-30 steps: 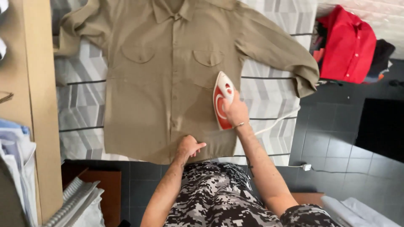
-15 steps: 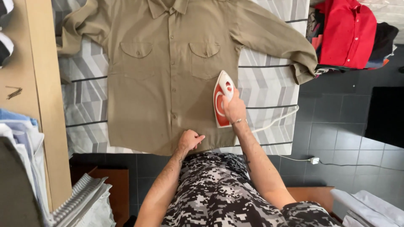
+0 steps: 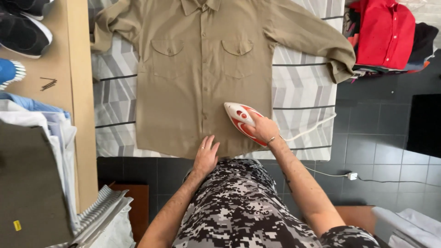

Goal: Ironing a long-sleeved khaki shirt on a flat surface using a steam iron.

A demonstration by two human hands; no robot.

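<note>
on the grey patterned ironing surface (image 3: 298, 87) a khaki button shirt (image 3: 202, 78) is lying flat, front side up. the right hand (image 3: 262, 130) is wrapping closed around the handle of a red and white iron (image 3: 240, 118) near the hem; it is probably heavy and hot, so only the handle is safe. the left hand (image 3: 205, 157) is pressing the soft, thin hem with fingers spread.

Grey-black digital-camouflage top; ring; thin wrist bracelet.

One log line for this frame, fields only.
right hand: grips red-and-white iron | left hand: flat on khaki long-sleeved shirt's hem | shirt: spread front-up on grey patterned board cover
</note>
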